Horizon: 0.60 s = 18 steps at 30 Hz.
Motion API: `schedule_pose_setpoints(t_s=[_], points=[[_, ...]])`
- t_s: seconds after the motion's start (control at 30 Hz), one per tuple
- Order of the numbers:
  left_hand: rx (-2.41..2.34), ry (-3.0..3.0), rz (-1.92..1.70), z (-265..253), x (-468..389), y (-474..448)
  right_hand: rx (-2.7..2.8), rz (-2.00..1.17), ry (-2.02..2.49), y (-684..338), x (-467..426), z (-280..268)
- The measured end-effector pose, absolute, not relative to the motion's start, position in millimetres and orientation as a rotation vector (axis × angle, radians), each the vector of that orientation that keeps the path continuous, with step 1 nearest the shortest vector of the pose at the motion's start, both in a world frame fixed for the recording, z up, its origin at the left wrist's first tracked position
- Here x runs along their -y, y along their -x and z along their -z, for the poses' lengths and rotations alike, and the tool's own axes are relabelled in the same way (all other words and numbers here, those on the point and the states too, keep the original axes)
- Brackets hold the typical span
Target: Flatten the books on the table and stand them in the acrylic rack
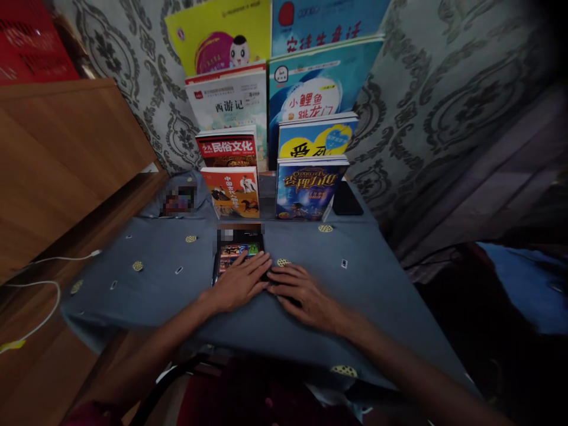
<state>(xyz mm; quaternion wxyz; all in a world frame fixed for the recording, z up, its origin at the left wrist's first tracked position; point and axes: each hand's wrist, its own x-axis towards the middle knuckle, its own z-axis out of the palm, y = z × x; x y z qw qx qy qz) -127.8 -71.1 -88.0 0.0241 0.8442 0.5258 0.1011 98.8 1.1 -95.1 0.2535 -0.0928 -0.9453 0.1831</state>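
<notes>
A small black flat thing with a panel of bright colored pictures (239, 249) lies on the cloth-covered table in front of me. Part of it is blurred out, and I cannot tell whether it is a screen device or a printed case. My left hand (242, 279) lies across its lower right part with the fingers stretched out, covering much of it. Just to the right, my right hand (304, 293) rests palm down with its fingers slightly bent. Those fingertips meet the left hand's fingertips by the thing's right edge, and nothing shows in that hand.
Behind the hands, two columns of upright books stand in a rack, with an orange book (237, 192) and a blue book (310, 189) in front. A dark phone-like slab (347, 199) lies right of them. A wooden cabinet (66, 165) and a white cable (57, 296) are left.
</notes>
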Motion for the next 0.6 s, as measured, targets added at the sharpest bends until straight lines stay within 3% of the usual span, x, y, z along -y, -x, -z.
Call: schedule_pose_setpoints(t_s=[0.37, 0.6], points=[[-2.198, -2.201, -0.529, 107, 88, 186, 2.624, -0.508, 0.35, -49, 12, 75], [-2.188, -2.209, -0.47, 116, 92, 195, 2.714, -0.578, 0.465, 30, 23, 92]])
